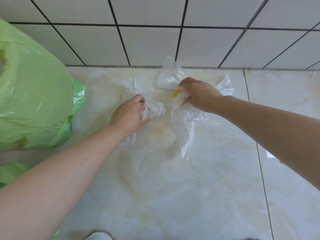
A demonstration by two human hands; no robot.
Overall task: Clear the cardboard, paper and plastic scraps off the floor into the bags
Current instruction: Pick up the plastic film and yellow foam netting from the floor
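Both bare forearms are reaching forward and down, converging toward the middle. Left hand point(129, 113) is lying knuckles-up, fingers curling closed into a fist. Right hand point(199, 95) is sitting slightly farther forward, back of hand up, fingers and thumb pinching shut. The two hands are staying apart, not touching.

Both arms bare, no sleeves visible up to frame edge. left hand point(129, 112) and right hand point(199, 94): no gloves, rings, watch or bands. Few small dark moles on left forearm point(72, 161). Below the left forearm, at bottom edge: rounded white shoe toe point(97, 236), detail too cropped to tell.
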